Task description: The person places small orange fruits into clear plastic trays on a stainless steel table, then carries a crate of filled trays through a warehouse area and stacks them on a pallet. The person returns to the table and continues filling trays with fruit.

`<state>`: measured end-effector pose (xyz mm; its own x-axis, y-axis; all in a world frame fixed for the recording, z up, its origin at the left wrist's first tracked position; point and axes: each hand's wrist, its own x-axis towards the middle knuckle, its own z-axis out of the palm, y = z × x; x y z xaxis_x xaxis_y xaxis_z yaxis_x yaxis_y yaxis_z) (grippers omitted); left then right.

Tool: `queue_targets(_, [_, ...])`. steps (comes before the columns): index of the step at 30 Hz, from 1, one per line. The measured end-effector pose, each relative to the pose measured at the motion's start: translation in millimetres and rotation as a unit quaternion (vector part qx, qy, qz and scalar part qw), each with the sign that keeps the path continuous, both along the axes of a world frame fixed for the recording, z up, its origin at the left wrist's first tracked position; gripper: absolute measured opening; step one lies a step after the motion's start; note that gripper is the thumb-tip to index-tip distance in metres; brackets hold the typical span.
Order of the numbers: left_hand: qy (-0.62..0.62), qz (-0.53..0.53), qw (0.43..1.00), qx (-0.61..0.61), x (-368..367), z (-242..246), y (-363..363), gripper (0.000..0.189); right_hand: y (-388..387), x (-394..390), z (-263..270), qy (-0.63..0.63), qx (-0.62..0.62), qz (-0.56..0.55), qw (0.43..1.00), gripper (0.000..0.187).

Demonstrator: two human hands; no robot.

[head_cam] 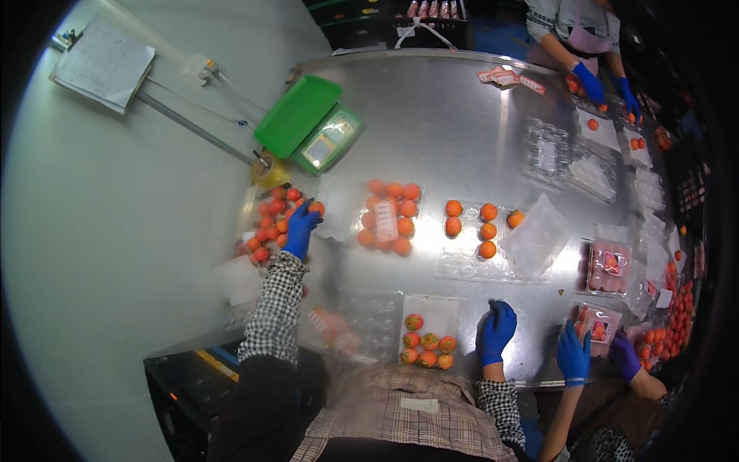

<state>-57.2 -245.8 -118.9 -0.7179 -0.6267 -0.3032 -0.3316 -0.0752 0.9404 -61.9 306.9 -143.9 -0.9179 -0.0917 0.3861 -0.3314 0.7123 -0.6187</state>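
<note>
My left hand (301,231), in a blue glove, is at a heap of orange-red persimmons (265,219) by the wall. Its fingers are around one persimmon (316,208) at the heap's right edge. My right hand (497,332), also blue-gloved, is at the table's near edge with its fingers curled; its palm side is hidden. Left of it lies an open clear clamshell tray (430,306), its white-lined half holding several persimmons (429,341) with green calyxes. Farther in, another clear tray (467,265) holds persimmons in columns, and a white liner sheet (537,237) partly covers its right side.
A closed, labelled persimmon pack (387,219) sits mid-table. Behind the heap are a tape roll (270,170) and a green scale (326,138). At right, a co-worker's gloved hands (574,355) hold a pack (598,329). Another person (577,34) works at the far corner.
</note>
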Motion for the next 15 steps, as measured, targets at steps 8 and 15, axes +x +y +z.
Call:
queue_targets(8, [0.257, -0.048, 0.879, 0.398, 33, 36, 41, 0.059, -1, 4, -3, -0.008, 0.003, 0.019, 1.000, 0.022])
queue_targets(15, [0.260, -0.028, 0.880, 0.397, 27, 36, 50, 0.055, 4, 5, -4, -0.055, -0.031, 0.017, 0.998, 0.024])
